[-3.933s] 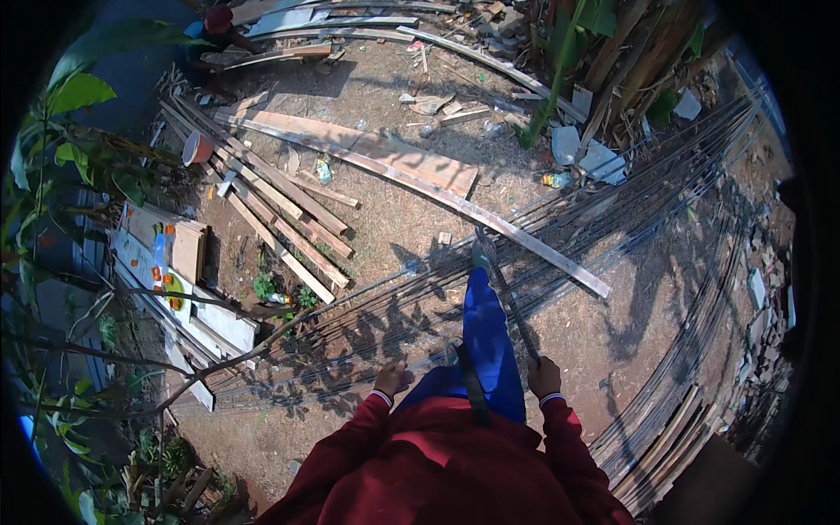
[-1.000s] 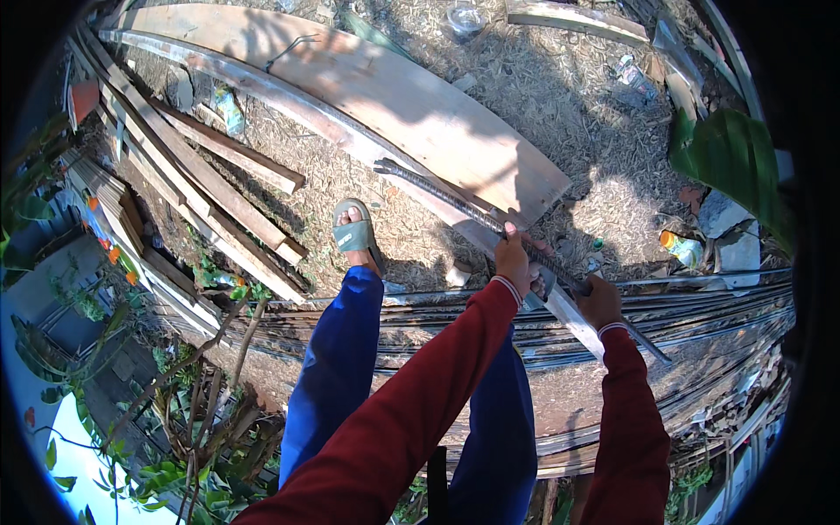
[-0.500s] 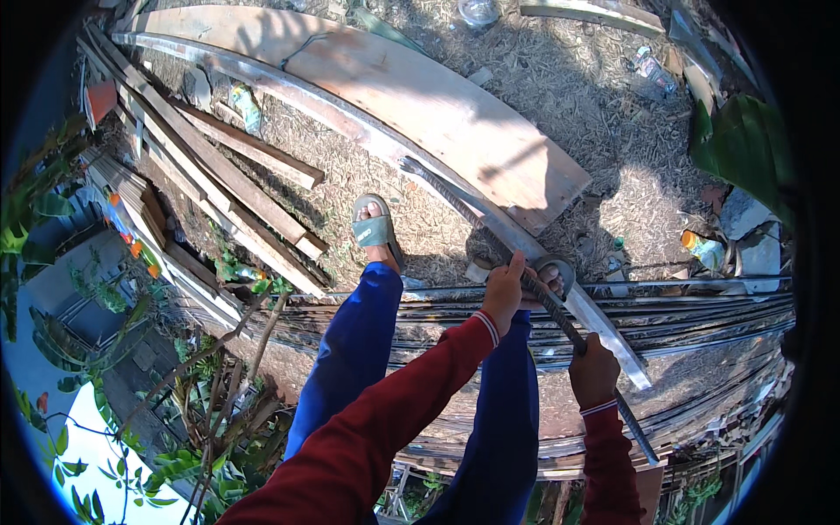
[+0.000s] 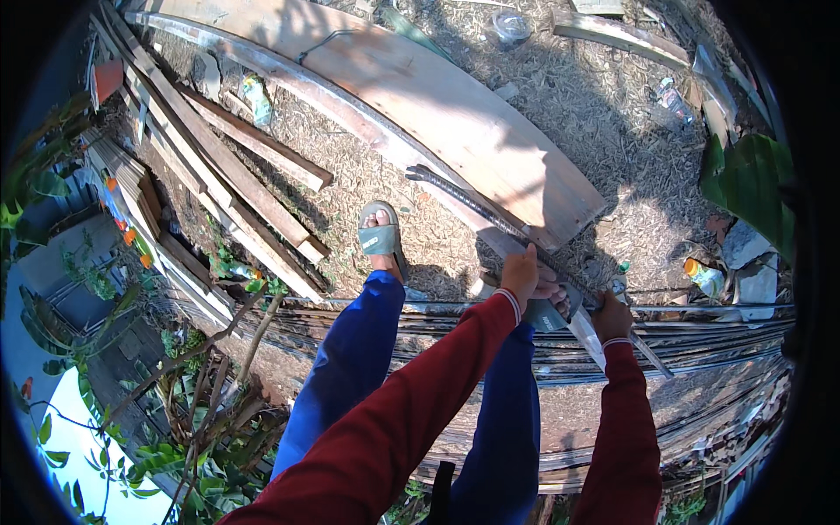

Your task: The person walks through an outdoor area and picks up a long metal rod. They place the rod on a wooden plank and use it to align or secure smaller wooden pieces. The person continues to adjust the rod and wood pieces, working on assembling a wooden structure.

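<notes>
Both my hands hold a dark ribbed crowbar [image 4: 464, 197] that slants from upper left to lower right and has a forked tip. My left hand [image 4: 522, 278] is closed round its middle, just above my right foot. Nearer the lower right end, my right hand [image 4: 612, 317] is wrapped round it too. Under the crowbar runs a long pale beam [image 4: 350, 118], and the forked tip lies over or against it; whether it touches I cannot tell. My right sandal [image 4: 547, 317] is on or beside the beam, partly hidden by my left hand.
A wide wooden board [image 4: 420, 87] lies along the beam's far side. Long timbers [image 4: 236, 188] are piled at the left. Thin dark rods [image 4: 437, 337] cross the ground by my legs. Plastic bottles [image 4: 703, 276] and broken concrete [image 4: 746, 245] lie at right. My left sandal [image 4: 379, 241] stands on littered ground.
My right hand and the crowbar's near end have moved away from me, towards the beam. The crowbar now lies closer along the beam. My left hand has shifted slightly right.
</notes>
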A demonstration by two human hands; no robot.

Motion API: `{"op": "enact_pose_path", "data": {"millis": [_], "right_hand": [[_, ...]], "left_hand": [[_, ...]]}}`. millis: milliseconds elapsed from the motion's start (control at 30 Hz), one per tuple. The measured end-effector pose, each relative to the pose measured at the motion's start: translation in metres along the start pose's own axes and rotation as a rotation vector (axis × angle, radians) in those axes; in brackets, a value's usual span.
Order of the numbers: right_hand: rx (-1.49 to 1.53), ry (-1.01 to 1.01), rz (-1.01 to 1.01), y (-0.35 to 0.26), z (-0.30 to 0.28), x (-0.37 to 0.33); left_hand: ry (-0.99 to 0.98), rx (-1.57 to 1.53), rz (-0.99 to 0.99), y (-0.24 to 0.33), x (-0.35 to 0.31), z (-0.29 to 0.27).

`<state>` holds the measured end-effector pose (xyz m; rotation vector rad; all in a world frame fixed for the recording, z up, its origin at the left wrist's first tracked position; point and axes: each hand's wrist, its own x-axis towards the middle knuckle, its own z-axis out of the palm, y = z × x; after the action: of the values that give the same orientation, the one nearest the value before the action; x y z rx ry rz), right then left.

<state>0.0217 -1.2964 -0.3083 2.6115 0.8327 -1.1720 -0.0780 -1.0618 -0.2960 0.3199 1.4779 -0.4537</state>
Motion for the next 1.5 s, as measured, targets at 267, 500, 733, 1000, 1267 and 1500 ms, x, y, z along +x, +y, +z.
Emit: {"op": "enact_pose_path", "data": {"millis": [267, 500, 733, 1000, 1267, 1500], "right_hand": [[0.073, -0.114, 0.097, -0.020, -0.019, -0.078], [0.116, -0.153, 0.069, -0.072, -0.117, -0.119], [-0.014, -0.027, 0.038, -0.045, -0.093, -0.074], [-0.052, 0.050, 0.036, -0.011, -0.036, -0.046], [-0.016, 0.075, 0.000, 0.010, 0.001, -0.006], [-0.103, 0.105, 0.062, 0.007, 0.011, -0.012]], "left_hand": [[0.166, 0.147, 0.197, -0.011, -0.007, -0.019], [0.078, -0.006, 0.320, 0.006, -0.050, -0.029], [0.089, 0.033, 0.265, 0.009, -0.025, -0.016], [0.136, 0.015, 0.316, -0.001, 0.010, -0.012], [0.041, 0.127, 0.253, 0.028, 0.006, -0.066], [0.052, 0.112, 0.246, 0.029, -0.006, -0.074]]}}
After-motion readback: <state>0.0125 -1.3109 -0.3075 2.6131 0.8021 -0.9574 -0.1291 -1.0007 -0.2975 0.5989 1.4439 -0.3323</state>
